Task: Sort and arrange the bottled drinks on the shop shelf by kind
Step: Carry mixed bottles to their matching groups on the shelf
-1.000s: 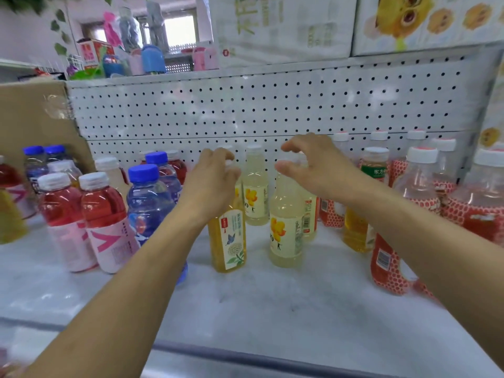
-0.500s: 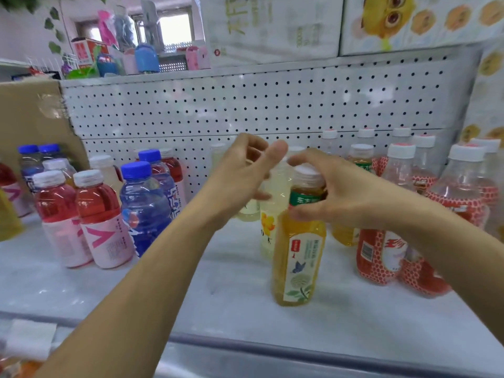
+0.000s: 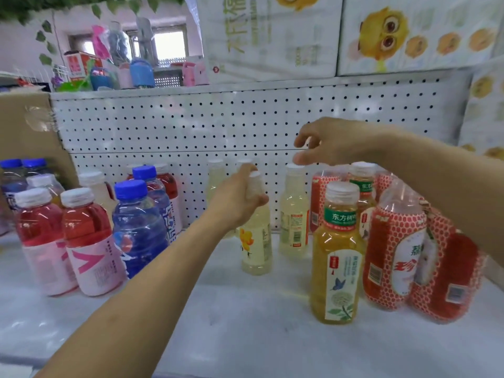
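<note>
White shelf (image 3: pixel 245 336) with a perforated back panel (image 3: pixel 191 126) carries drinks in loose groups. Near its middle stands a pale yellow bottle (image 3: pixel 255 249) with a flower on its label, upright on the shelf. The left hand (image 3: pixel 237 203) is wrapped around this bottle's neck just under the white cap. Just right of it and a little farther back stands a second pale bottle (image 3: pixel 294 222), its barcode side facing out. The right hand (image 3: pixel 335 144) hovers just above that bottle's cap, fingers loosely bent downward and holding nothing. Nearer, to the right, an amber tea bottle (image 3: pixel 336 268) with a green neck band stands alone, with red honeycomb-wrapped bottles (image 3: pixel 392 255) beside it. At the left stand blue-capped bottles (image 3: pixel 137 227) and pink-labelled red drinks (image 3: pixel 90 241). Printed cartons (image 3: pixel 272 36) sit on top of the back panel.
</note>
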The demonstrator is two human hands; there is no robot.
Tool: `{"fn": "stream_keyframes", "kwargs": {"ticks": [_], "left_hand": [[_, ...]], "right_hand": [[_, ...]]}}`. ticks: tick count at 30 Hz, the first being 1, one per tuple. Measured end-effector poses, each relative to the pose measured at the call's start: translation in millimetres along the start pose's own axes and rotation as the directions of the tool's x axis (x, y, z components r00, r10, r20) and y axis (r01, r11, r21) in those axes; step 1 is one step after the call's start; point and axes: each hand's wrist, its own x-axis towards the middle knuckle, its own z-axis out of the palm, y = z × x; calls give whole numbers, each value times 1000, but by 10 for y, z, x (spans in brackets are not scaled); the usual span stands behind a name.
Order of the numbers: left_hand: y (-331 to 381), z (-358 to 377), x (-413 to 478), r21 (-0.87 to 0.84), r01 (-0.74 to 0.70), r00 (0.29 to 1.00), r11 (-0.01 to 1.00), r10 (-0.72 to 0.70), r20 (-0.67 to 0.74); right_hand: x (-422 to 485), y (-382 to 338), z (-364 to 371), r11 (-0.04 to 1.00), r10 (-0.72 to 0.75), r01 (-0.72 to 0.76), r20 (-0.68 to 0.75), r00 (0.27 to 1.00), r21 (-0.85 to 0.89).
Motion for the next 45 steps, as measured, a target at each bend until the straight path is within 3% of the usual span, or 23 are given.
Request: {"fn": "stream_keyframes", "kwargs": {"ticks": [3,6,12,19,24,27,28,30,32,34,39,45], "left_hand": [[-258,-75,130,19,60,995,998,-58,-75],[-456,-87,258,-43,94,985,995,-99,-141],[-695,7,356,-197,127,948,972,-177,-264],[-745,53,359,-257,89,942,962,-165,-291],[-647,71,264,-168,107,936,980,-157,-317],[-351,114,-11,-111,-102,868,989,34,-496],[-201,152,-139,-159,-190,867,969,90,-490],[153,233,-415,-353,-282,932,892,166,-323],[469,355,-629,-517,-235,970,823,232,-72],[644,538,-734,-532,-164,963,831,251,96],[659,657,-732,-494,-85,965,865,195,174],[216,328,-701,-445,-4,994,896,53,98]], "right_hand": [[444,56,107,993,74,-53,216,974,-104],[645,40,218,993,112,-92,332,937,-75],[852,-143,351,998,-34,14,352,936,58],[1039,-440,623,967,-141,65,308,941,245],[891,-382,453,988,-130,92,337,933,126],[559,-212,159,987,-154,140,235,960,73],[430,-134,64,987,-154,144,193,969,64],[209,48,-80,992,-125,122,135,983,29],[66,239,-153,997,-74,78,115,991,-27],[-8,394,-163,992,-13,30,136,991,-125],[2,605,-113,920,188,-87,235,954,-382],[117,555,-46,934,169,-63,279,945,-352]]}}
